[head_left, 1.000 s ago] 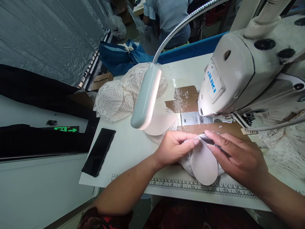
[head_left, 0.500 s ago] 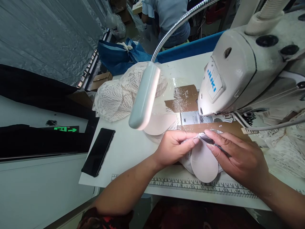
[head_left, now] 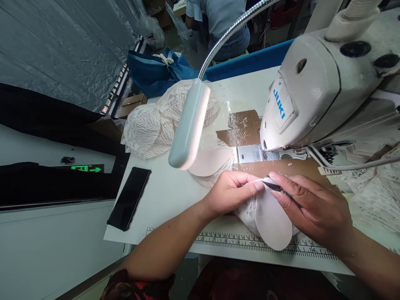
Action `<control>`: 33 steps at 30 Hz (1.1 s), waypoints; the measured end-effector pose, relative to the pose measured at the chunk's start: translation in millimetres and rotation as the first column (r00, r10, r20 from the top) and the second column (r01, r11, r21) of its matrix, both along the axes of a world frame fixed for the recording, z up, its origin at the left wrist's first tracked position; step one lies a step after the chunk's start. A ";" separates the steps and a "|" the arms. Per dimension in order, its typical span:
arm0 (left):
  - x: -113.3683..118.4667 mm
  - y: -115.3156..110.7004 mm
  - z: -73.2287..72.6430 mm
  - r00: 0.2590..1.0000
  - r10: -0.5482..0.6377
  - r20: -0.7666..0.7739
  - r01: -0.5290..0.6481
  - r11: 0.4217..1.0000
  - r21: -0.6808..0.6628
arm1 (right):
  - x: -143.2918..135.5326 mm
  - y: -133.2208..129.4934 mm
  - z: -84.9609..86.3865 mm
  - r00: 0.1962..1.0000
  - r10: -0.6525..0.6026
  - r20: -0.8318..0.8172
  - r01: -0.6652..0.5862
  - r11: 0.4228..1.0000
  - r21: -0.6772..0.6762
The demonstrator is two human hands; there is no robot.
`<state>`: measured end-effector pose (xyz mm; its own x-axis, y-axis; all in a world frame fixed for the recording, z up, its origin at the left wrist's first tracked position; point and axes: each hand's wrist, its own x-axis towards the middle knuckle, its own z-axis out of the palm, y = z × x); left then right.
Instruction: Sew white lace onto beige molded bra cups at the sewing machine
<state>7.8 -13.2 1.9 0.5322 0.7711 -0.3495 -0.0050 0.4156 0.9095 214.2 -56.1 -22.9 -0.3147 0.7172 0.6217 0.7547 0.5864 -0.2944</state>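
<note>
My left hand point(head_left: 233, 192) pinches the edge of a white lace piece point(head_left: 246, 214) with a smooth pale pad point(head_left: 273, 221) hanging from it. Held in my right hand point(head_left: 315, 206) is a small dark pointed tool point(head_left: 272, 185), its tip at the fabric edge beside my left thumb. Both hands are in front of the sewing machine point(head_left: 303, 91), close together over the table. Another pale pad point(head_left: 210, 161) with lace lies behind my left hand, next to the metal plate point(head_left: 249, 153). My right palm hides part of the tool.
A lamp point(head_left: 189, 125) hangs over the table from a bendable neck. Lace pieces point(head_left: 143, 131) are piled at the back left, and more lace point(head_left: 375, 196) lies at right. A black phone point(head_left: 129, 199) rests at left. A ruler strip point(head_left: 243, 241) runs along the front edge. Beyond sits a person point(head_left: 226, 25).
The held pad has swung down and slightly right, and more lace shows at its left. Both hands keep their hold in nearly the same place.
</note>
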 end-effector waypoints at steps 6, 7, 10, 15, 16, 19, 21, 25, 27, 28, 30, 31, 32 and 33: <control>-1.2 -0.9 1.2 0.998 0.063 -0.009 -0.062 0.996 0.063 | 0.0 2.5 -0.3 1.000 0.009 -0.008 -0.009 1.000 -0.001; -1.4 -1.0 1.0 0.998 0.061 -0.006 -0.060 0.996 0.067 | -0.3 2.8 -0.2 1.000 0.012 -0.009 -0.012 1.000 -0.007; -1.7 -1.3 -0.4 0.999 0.051 -0.004 -0.050 0.996 0.079 | -0.7 2.4 -0.1 1.000 0.007 -0.004 -0.007 1.000 -0.014; -1.4 -1.5 -2.7 0.998 0.060 -0.003 -0.059 0.992 0.113 | 0.4 1.6 -0.1 1.000 -0.008 0.000 0.008 1.000 -0.004; -1.3 -1.7 -2.9 0.998 0.061 -0.007 -0.060 0.991 0.120 | 0.5 1.6 0.0 1.000 -0.011 0.002 0.011 1.000 -0.011; -1.3 -2.4 -3.4 0.997 0.070 -0.019 -0.066 0.986 0.153 | 0.2 2.0 0.2 1.000 -0.026 0.010 0.026 1.000 -0.014; -1.3 -3.0 -3.8 0.997 0.076 -0.026 -0.070 0.980 0.185 | -0.2 2.2 -0.2 0.999 -0.030 0.019 0.030 1.000 -0.005; -0.8 -4.0 -4.0 0.996 0.082 -0.021 -0.075 0.969 0.235 | -0.3 2.0 -1.2 0.999 -0.020 0.033 0.020 1.000 0.009; -0.4 -4.3 -4.1 0.996 0.084 -0.020 -0.076 0.964 0.254 | 0.1 1.9 -1.0 0.999 -0.023 0.035 0.023 1.000 0.010; -0.3 -4.5 -4.1 0.996 0.084 -0.021 -0.075 0.962 0.262 | 0.3 2.0 -0.6 0.999 -0.026 0.036 0.025 1.000 0.008; -0.2 -4.9 -4.3 0.997 0.076 -0.023 -0.067 0.961 0.269 | 0.5 2.0 0.4 0.999 -0.026 0.037 0.026 1.000 0.003; -0.1 -5.1 -4.3 0.997 0.072 -0.022 -0.064 0.962 0.267 | 0.5 1.9 0.8 0.999 -0.023 0.036 0.023 1.000 0.006; -0.1 -5.2 -4.3 0.997 0.071 -0.022 -0.063 0.964 0.258 | 0.6 1.8 1.1 0.999 -0.019 0.033 0.019 1.000 0.011; -0.1 -5.2 -4.2 0.997 0.071 -0.023 -0.063 0.967 0.245 | 0.6 1.6 1.3 1.000 -0.015 0.027 0.015 1.000 0.016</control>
<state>7.7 -18.4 -2.3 0.4683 0.8686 -0.1617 0.0047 0.1806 0.9835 214.8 -54.5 -21.6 -0.3211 0.7121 0.6244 0.7711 0.5793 -0.2641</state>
